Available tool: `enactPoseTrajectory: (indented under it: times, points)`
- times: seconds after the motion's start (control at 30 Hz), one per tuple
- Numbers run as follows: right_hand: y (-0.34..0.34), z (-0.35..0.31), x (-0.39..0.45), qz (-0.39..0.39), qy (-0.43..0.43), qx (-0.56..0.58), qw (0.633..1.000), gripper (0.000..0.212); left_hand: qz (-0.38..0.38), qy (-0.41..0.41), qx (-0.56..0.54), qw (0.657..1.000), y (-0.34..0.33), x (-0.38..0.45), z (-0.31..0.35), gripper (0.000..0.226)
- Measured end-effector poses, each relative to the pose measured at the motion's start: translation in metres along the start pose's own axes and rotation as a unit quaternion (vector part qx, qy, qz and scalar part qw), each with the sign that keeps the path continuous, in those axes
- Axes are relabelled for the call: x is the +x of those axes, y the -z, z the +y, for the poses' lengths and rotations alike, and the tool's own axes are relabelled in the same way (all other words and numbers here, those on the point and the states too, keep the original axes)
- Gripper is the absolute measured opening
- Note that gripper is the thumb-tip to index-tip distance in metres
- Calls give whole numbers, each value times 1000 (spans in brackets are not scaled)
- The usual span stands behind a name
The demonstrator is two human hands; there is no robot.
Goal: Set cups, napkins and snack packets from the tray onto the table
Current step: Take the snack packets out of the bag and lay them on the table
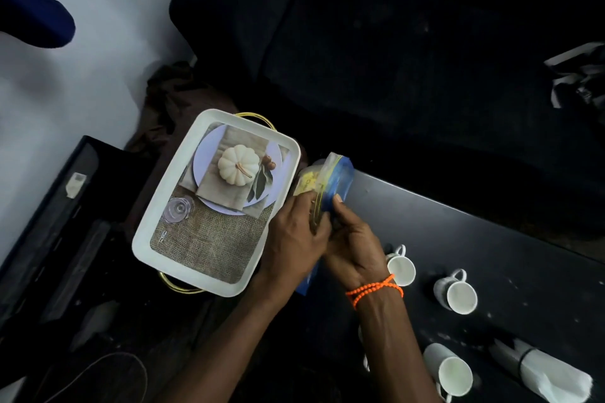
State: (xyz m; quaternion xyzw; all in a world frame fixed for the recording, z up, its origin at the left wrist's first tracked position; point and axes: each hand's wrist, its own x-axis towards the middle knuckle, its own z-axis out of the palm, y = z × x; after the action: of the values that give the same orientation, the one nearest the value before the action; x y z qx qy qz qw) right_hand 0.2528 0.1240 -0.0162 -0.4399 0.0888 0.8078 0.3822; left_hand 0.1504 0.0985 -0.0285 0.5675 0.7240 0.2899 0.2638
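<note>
Both hands meet on a snack packet [330, 183], blue and yellow, held just right of the tray [154, 232] and over the near-left end of the dark table [491, 222]. Left hand [291, 239]: fingers closed around the packet's near end from the left. Right hand [353, 245], with an orange bead bracelet [375, 289] at the wrist: fingertips pinch the packet's right edge. A second blue edge shows below the hands; whether it is another packet I cannot tell.

Packet's long axis runs near to far, tilted slightly right, its far end free beyond the fingers.

Tray interior looks bare, printed picture only. Three cups [456, 294] and rolled napkins [543, 373] already stand on the table, to the right and near.

Judgement: setting down calls for a short move right; the right hand is nearer the open tabletop.
</note>
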Motion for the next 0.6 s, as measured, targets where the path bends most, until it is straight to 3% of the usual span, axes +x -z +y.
enactPoseTrajectory:
  times: [0.07, 0.13, 0.27, 0.37, 0.53, 0.6]
  points:
    - [-2, -3, 2, 2, -1, -6, 1000, 47, -54, 5, 4, 999, 1, 5, 4, 69]
    - [-2, -5, 3, 5, 5, -10, 1000, 48, -87, -8, 9, 996, 2, 10, 4, 77]
    - [3, -4, 2, 45, 27, -39, 998, 44, -126, -12, -51, 991, 6, 19, -7, 55]
    - [13, -2, 0, 83, 49, -71, 993, 37, -168, 56, -151, 973, 7, 19, -15, 55]
    - [18, 1, -7, 118, 106, -110, 981, 34, -129, 86, -181, 971, 9, 16, -25, 38]
    - [20, -8, -14, 188, 186, -201, 943, 18, -64, 99, -157, 981, 19, 18, -30, 32]
